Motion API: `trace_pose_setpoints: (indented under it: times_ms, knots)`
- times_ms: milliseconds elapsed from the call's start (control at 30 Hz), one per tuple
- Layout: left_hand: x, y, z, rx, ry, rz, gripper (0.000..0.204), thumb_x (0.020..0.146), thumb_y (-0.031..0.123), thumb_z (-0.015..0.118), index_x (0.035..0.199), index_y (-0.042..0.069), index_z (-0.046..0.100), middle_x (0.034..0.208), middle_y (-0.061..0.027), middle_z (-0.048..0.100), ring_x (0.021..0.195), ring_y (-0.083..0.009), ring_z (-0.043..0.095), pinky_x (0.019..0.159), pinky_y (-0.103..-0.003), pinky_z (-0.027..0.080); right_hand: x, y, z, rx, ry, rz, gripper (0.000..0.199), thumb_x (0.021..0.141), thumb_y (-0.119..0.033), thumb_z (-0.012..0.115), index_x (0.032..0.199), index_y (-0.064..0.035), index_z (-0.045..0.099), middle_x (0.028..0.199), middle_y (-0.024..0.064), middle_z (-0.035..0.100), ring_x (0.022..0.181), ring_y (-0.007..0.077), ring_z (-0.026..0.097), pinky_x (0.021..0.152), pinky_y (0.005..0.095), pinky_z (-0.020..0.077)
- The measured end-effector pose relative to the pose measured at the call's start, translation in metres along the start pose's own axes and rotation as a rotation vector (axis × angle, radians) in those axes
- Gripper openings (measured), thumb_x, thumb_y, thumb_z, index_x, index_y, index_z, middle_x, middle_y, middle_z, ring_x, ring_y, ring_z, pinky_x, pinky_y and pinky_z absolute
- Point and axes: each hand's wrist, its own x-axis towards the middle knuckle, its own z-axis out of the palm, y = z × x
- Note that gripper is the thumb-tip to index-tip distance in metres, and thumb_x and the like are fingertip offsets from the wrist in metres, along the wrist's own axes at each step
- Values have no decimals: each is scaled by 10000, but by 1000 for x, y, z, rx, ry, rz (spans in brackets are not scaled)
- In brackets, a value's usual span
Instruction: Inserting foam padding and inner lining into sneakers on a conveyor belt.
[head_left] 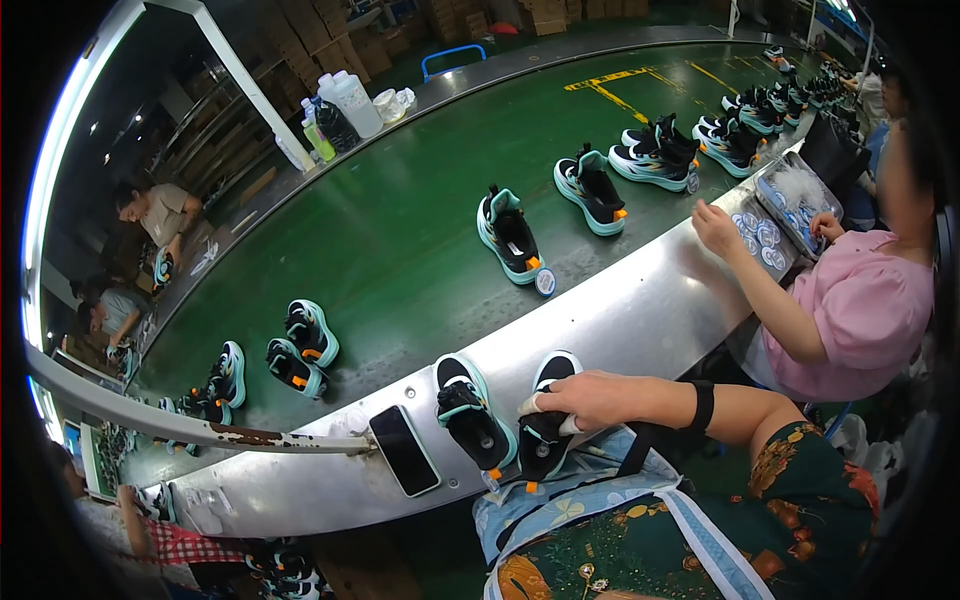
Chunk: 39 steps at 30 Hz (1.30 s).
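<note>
My right hand (pixel 582 400) is closed on the upper of a black sneaker (pixel 541 447) with a pale sole. White coverings show on its fingertips. The sneaker rests on the metal ledge in front of me, with an orange tab at its near end. Just left of it, apart from my hand, lies a matching black and mint sneaker (pixel 466 412), its opening facing up. A dark-screened phone (pixel 405 451) lies on the ledge further left. My left hand does not show.
A green conveyor belt (pixel 420 250) carries several more sneakers, some with round tags. A rusty white metal bar (pixel 250 436) crosses at the left. At the right, a person in pink reaches over the ledge beside a tray (pixel 797 205) of round tags. Bottles (pixel 352 103) stand beyond the belt.
</note>
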Motion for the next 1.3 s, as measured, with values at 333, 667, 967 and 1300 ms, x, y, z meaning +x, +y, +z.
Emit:
trace_pose_setpoints:
  times_ms: [333, 667, 967, 1300]
  knots:
    - [6, 2, 1, -17, 9, 11, 242, 845, 264, 588, 811, 33, 650, 733, -53, 636, 652, -211, 617, 590, -363, 496, 1, 1, -2, 7, 0, 6, 556, 747, -90, 667, 1260, -149, 462, 948, 175, 590, 915, 374, 597, 782, 437, 461]
    - [-39, -7, 38, -100, 58, -57, 252, 849, 275, 591, 816, 31, 649, 739, -53, 636, 660, -217, 618, 597, -369, 497, -4, -5, 4, -13, -1, 31, 614, 733, -82, 634, 1301, -213, 441, 988, 167, 574, 912, 369, 594, 784, 439, 475]
    - [-103, 76, 93, 437, -40, 112, 186, 845, 155, 514, 760, 46, 638, 692, -67, 632, 578, -146, 606, 538, -289, 482, 19, 9, 4, -190, -37, -85, 549, 723, -60, 616, 1250, -182, 519, 925, 168, 579, 885, 380, 577, 774, 455, 469]
    - [73, 183, 103, 184, 573, 372, 144, 894, 96, 531, 928, 6, 639, 737, -61, 612, 638, -142, 597, 574, -285, 458, 6, -7, -3, -173, 0, -9, 445, 718, -97, 677, 1147, -145, 569, 961, 180, 575, 916, 372, 584, 742, 439, 470]
